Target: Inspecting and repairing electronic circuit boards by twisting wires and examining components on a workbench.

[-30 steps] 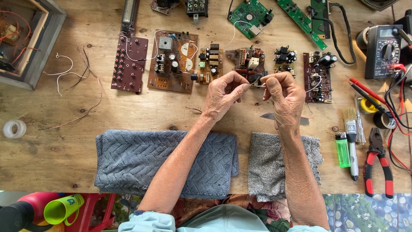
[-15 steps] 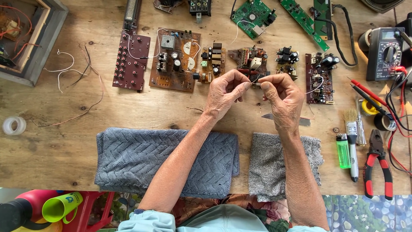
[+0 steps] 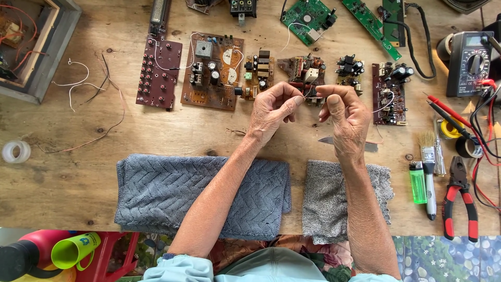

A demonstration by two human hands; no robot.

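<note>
Fingertips of left hand pinched one end of thin wire; stretched roughly level above wooden bench, in front of small circuit boards; other end nipped by right hand, equally near.

The one camera sits on my head and looks almost straight down onto the worn wooden surface before me. It is near enough that my forearms fill the lower middle, my lap along the bottom edge.
</note>
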